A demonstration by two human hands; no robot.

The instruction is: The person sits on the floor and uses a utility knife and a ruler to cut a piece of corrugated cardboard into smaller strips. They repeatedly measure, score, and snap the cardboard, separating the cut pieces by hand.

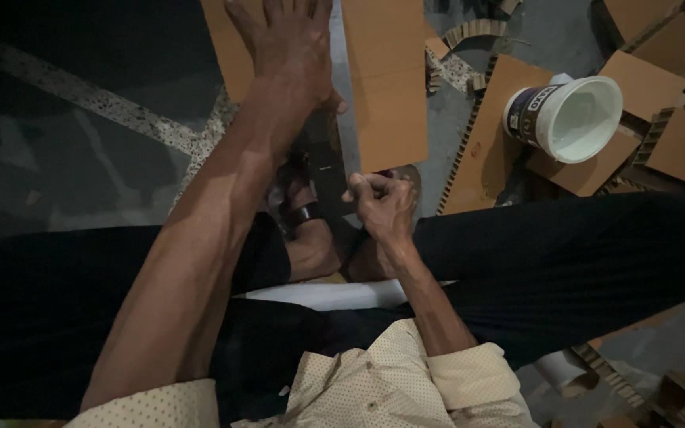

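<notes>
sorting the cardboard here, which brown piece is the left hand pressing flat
The long cardboard sheet at top centre under the left hand; the other pieces lie untouched around the white bucket.

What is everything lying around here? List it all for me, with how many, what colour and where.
cardboard sheet: one, brown, flat on the floor under the hands
metal strip: one, grey, laid along the sheet
cardboard offcuts: many, brown, scattered at right
plastic bucket: one, white with a dark label, tipped on its side at right
floor: grey, speckled
sandals: dark, on the feet
trousers: dark
shirt: cream, dotted
left hand: pressing flat on the sheet
right hand: closed, at the sheet's near edge; what it holds is unclear
</notes>
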